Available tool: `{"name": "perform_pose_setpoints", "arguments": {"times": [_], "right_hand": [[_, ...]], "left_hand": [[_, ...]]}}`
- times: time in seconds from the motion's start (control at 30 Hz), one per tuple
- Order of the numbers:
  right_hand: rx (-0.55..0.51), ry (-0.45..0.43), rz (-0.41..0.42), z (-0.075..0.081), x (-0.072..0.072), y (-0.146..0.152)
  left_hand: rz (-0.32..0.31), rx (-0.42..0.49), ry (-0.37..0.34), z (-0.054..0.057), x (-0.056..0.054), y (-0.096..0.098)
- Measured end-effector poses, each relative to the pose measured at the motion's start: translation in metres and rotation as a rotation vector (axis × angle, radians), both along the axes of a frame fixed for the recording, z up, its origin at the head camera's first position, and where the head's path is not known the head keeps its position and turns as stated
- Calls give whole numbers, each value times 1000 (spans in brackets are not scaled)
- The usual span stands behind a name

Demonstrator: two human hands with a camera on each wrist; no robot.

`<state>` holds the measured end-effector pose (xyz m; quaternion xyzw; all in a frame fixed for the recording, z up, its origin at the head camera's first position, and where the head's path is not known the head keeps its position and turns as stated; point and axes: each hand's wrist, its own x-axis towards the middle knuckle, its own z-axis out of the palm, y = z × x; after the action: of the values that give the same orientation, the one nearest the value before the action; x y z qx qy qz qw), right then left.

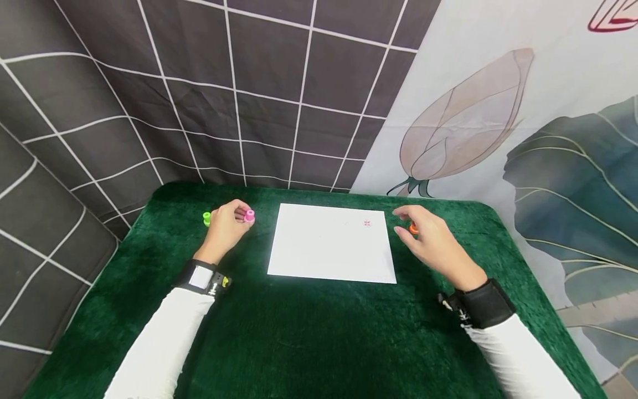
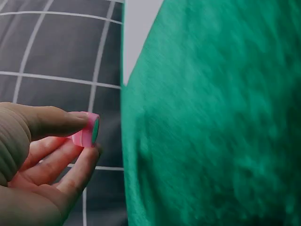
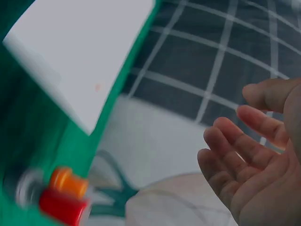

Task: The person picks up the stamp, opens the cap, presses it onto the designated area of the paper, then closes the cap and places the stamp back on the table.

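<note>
My left hand (image 1: 225, 230) pinches a small pink toy stamp (image 1: 249, 216) between thumb and fingers, left of the white paper (image 1: 324, 244). The left wrist view shows a green round end on the pink stamp (image 2: 86, 129). A lime-green stamp (image 1: 206, 219) stands just beyond that hand. Right of the paper, my right hand (image 1: 433, 238) is held with loosely bent fingers and nothing between them. An orange stamp (image 1: 413, 228) shows partly behind it. In the right wrist view, a red cylindrical piece (image 3: 61, 206) lies beside the orange stamp (image 3: 68, 182), both blurred.
A red round print (image 1: 367, 223) marks the paper's upper right. Green plush cloth (image 1: 319, 332) covers the table. A dark grid-patterned curtain (image 1: 269, 111) and a flower-printed sheet (image 1: 463, 111) hang behind. A blurred dark-and-grey item (image 3: 28, 187) sits by the red piece.
</note>
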<state>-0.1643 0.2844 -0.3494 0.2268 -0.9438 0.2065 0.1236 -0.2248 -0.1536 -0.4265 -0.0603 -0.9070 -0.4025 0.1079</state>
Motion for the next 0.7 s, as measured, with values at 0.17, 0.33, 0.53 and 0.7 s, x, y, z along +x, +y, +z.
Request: {"name": "perform_pose_setpoints", "arguments": {"times": [0.17,0.33,0.53,0.7], "right_hand": [[143,-108,-8,-2,-23,23],[257,-243,-10,-1,-43,41],[356,-321,4,-6,-61,51],[450,-356,3,-20,-74,55]], "left_hand": [[-6,-27,-20,-8,-5,-6],[16,-59,-44,-14,-6,-10],[8,-71,-71,-15,-8,-13],[-3,-78,-95,-16,-11,-12]]}}
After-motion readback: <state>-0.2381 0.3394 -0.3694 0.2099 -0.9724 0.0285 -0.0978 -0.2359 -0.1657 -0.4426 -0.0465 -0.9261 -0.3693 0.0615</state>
